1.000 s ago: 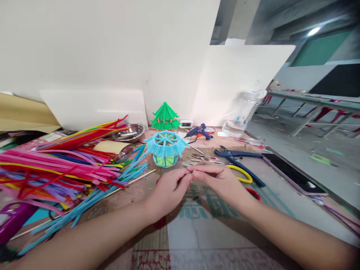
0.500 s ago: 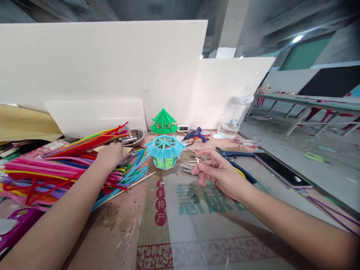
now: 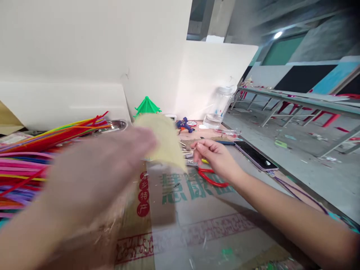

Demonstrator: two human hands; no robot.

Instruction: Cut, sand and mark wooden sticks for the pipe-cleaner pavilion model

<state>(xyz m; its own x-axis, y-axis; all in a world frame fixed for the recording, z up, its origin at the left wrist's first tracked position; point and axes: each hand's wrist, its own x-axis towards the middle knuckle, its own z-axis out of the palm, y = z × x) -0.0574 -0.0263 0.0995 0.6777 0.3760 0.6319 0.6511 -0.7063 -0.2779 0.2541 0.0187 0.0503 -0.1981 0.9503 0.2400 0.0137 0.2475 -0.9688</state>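
My left hand (image 3: 104,168), smeared by motion, grips a pale yellow sheet of paper (image 3: 164,140) by its left edge and holds it above the table. The sheet covers most of the pavilion model, leaving its green roof (image 3: 147,105) in sight. To the right, my right hand (image 3: 212,153) is pinched, its thumb and fingers closed around a short wooden stick that hardly shows now. Under and beside that hand lie red-handled scissors (image 3: 212,182). Several thin wooden sticks (image 3: 187,150) are just left of its fingertips.
Bundles of coloured pipe cleaners (image 3: 25,168) fill the left side. Behind are a metal bowl (image 3: 116,125), a blue glue gun (image 3: 185,125) and a clear water jug (image 3: 219,108). A phone (image 3: 255,155) lies at the right table edge. White boards (image 3: 152,56) stand behind.
My left hand has come from the pipe cleaners toward the middle, bringing the yellow paper in front of the model. The view has shifted right; the red scissor handles now show by my right hand.
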